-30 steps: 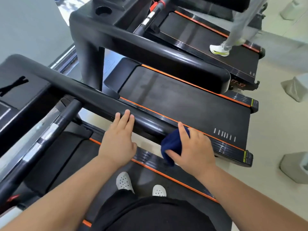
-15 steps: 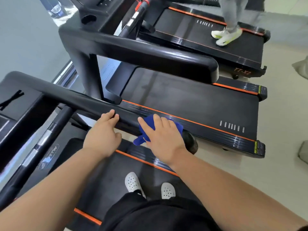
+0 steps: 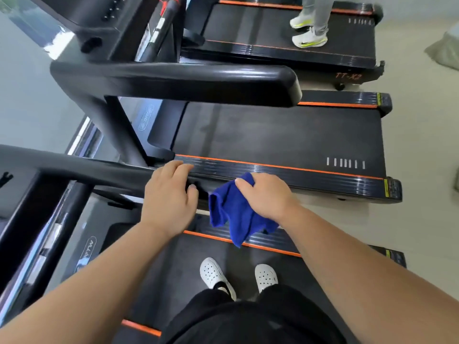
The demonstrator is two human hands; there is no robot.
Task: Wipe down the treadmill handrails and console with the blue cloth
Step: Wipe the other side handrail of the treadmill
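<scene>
The small blue cloth (image 3: 231, 214) of soft, napped fabric lies bunched over the near end of the black, rounded treadmill handrail (image 3: 99, 167), with a loose fold hanging limp below it. The right hand (image 3: 267, 194) has its fingers curled over the top of the cloth and holds it against the rail. The left hand (image 3: 170, 197) sits just beside it, fingers wrapped over the rail and thumb tucked under, gripping the bar itself.

The cloth looks light and floppy, with no stiffness of its own. It probably follows the rail's curve only where a palm presses it down. Gathering the dangling part into the fist would likely give a firmer pad and keep it from dragging.

The handrail looks hard, smooth and slightly glossy, showing pale highlights, so the fabric should slide along it easily.

Below, a matte black running belt (image 3: 159, 269) with an orange edge stripe (image 3: 268, 249) carries the person's white perforated clogs (image 3: 213, 271). The console is almost wholly out of view at the left.
</scene>
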